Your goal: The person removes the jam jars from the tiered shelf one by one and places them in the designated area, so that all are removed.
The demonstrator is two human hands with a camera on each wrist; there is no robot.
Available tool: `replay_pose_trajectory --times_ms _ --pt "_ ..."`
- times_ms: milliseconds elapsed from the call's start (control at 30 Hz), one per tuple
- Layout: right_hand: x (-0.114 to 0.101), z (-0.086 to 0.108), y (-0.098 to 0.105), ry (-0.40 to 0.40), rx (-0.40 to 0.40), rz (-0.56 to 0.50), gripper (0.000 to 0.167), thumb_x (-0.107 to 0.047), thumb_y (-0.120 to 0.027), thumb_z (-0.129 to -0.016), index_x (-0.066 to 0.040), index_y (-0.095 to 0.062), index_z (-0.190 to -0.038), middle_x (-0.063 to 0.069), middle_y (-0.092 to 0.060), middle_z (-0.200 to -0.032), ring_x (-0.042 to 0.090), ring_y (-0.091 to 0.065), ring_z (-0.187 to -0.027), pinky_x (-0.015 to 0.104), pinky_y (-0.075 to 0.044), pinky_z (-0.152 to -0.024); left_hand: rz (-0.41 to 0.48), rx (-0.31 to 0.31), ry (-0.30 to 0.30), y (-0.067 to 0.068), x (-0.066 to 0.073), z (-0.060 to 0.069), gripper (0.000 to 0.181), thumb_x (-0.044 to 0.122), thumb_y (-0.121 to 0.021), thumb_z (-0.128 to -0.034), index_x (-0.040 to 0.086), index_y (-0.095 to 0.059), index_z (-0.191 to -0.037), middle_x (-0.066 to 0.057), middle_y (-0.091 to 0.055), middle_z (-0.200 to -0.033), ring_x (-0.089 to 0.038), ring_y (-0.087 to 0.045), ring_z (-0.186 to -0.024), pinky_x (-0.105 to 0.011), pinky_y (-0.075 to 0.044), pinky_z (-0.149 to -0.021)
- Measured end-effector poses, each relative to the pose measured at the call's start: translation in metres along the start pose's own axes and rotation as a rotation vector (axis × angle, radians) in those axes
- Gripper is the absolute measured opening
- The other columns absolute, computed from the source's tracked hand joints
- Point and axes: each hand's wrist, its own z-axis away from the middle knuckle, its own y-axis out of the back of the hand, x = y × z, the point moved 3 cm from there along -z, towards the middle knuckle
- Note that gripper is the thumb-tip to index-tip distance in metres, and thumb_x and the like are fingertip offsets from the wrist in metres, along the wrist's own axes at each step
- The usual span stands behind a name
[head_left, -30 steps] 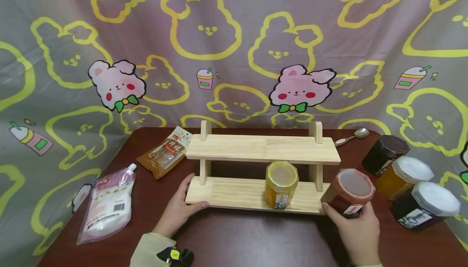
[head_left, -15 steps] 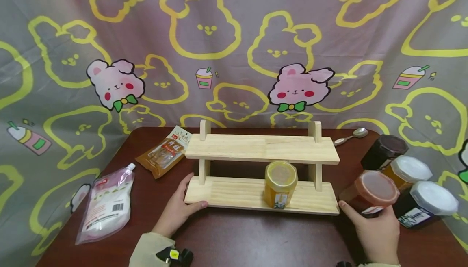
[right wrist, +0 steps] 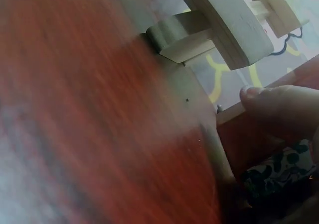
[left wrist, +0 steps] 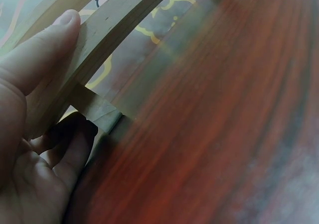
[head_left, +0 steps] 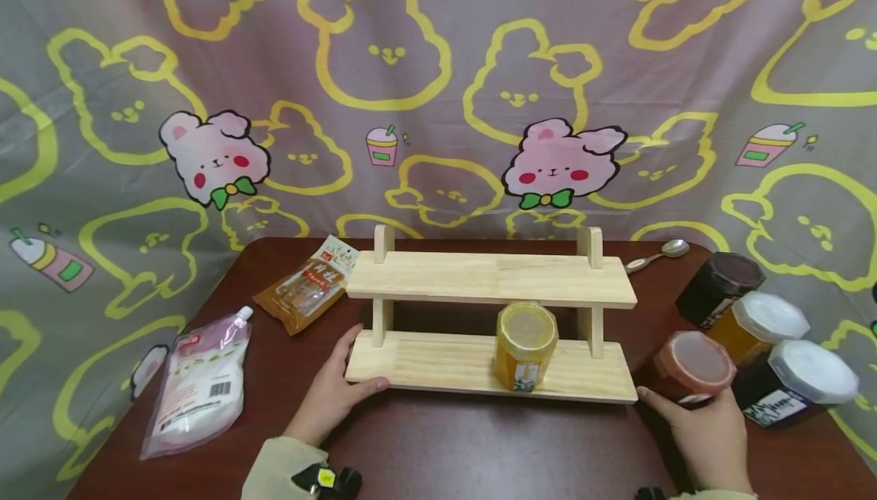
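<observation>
Being held by the right hand [head_left: 712,433], thumb leftward, the reddish jar [head_left: 693,365] is located just right of the wooden shelf [head_left: 438,363], whose lower-left end is gripped by the left hand [head_left: 332,397], thumb uppermost.

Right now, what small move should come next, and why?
Probably release the reddish jar, once surely on the table: the right hand grips it beside the wooden rack, near the white-lidded jars, though its base is hidden.
</observation>
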Motion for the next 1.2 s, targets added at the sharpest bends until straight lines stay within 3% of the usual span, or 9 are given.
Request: replay_pose_trajectory --times_ms 300,500,967,1200 --pt "0.000 -0.009 -0.005 0.005 -0.067 0.088 0.100 -0.037 -0.090 -0.073 0.006 -0.037 -0.147 0.037 -0.046 -0.139 0.052 -0.043 -0.127 0.065 -0.031 -0.104 -0.007 0.010 -0.003 0.001 0.000 0.003 0.107 0.029 -0.092 -0.0729 0.015 -0.027 -0.157 -0.013 -0.056 -0.136 -0.023 -0.055 -0.115 -0.036 -0.043 -0.096" --pt "-0.001 -0.018 -0.009 0.030 -0.107 0.079 0.103 -0.034 -0.089 -0.075 0.004 -0.031 -0.151 0.036 -0.044 -0.141 0.052 -0.040 -0.130 0.065 -0.029 -0.106 -0.015 0.018 -0.002 0.002 0.002 0.003 0.107 0.029 -0.092 -0.0725 0.016 -0.028 -0.156 -0.013 -0.056 -0.138 -0.022 -0.054 -0.117 -0.038 -0.041 -0.098" --pt "-0.005 -0.036 -0.015 0.028 -0.142 0.084 0.114 -0.037 -0.088 -0.076 -0.001 -0.018 -0.158 0.034 -0.035 -0.150 0.052 -0.034 -0.137 0.066 -0.024 -0.110 -0.006 0.008 -0.023 0.001 0.000 0.002 0.107 0.028 -0.093 -0.0716 0.016 -0.029 -0.156 -0.011 -0.059 -0.133 -0.020 -0.057 -0.111 -0.032 -0.044 -0.093" --pt "-0.009 -0.052 -0.018 0.055 -0.163 0.088 0.114 -0.040 -0.086 -0.078 0.002 -0.017 -0.157 0.036 -0.034 -0.150 0.053 -0.034 -0.136 0.066 -0.026 -0.109 -0.008 0.012 -0.041 0.000 0.000 0.001 0.107 0.027 -0.093 -0.0714 0.015 -0.029 -0.157 -0.011 -0.058 -0.135 -0.021 -0.057 -0.113 -0.033 -0.044 -0.095"
